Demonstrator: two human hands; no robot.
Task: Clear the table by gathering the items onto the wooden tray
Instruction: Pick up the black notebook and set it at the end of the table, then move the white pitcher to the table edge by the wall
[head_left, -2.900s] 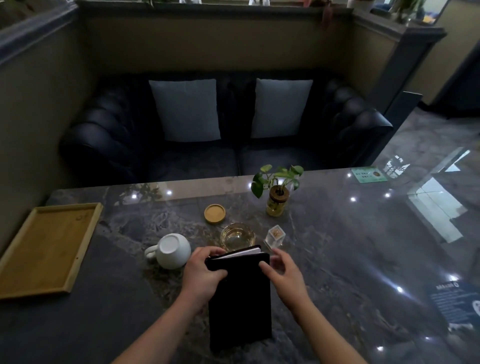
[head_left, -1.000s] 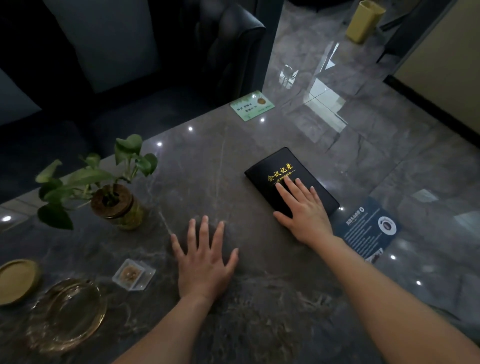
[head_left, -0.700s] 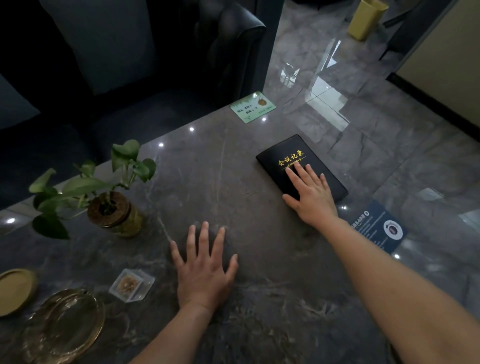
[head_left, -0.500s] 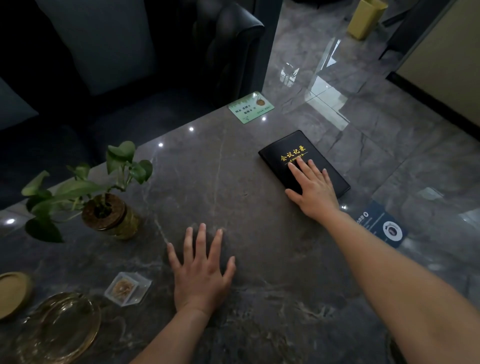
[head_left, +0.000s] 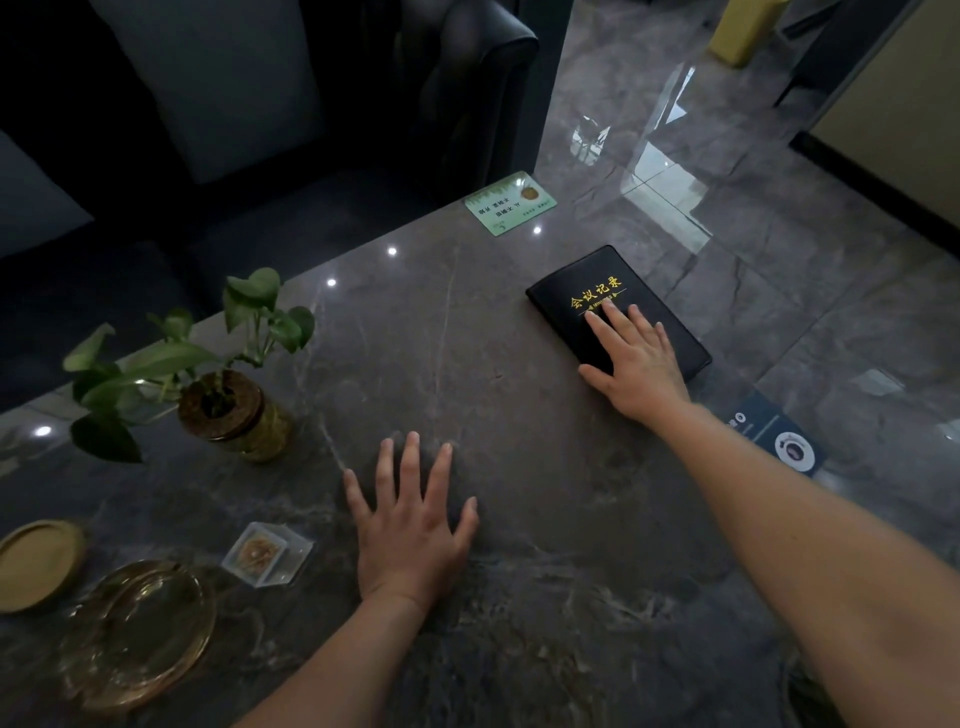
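A black notebook (head_left: 587, 291) with gold lettering lies flat near the table's right edge. My right hand (head_left: 631, 364) rests palm down on its near half, fingers spread. My left hand (head_left: 410, 525) lies flat on the bare marble (head_left: 467, 364), fingers apart, holding nothing. At the left sit a small clear box (head_left: 265, 553), an amber glass dish (head_left: 135, 631) and a round wooden lid (head_left: 36, 564). The wooden tray is out of view.
A potted green plant in a gold jar (head_left: 234, 415) stands at the left. A green card (head_left: 509, 205) lies at the far table edge, a dark blue card (head_left: 774, 441) at the right edge. A black sofa (head_left: 467, 78) with pillows is beyond the table.
The notebook, held upright in both hands earlier, now lies flat. My right hand has slid it away toward the right edge. My left hand stays flat on the table.
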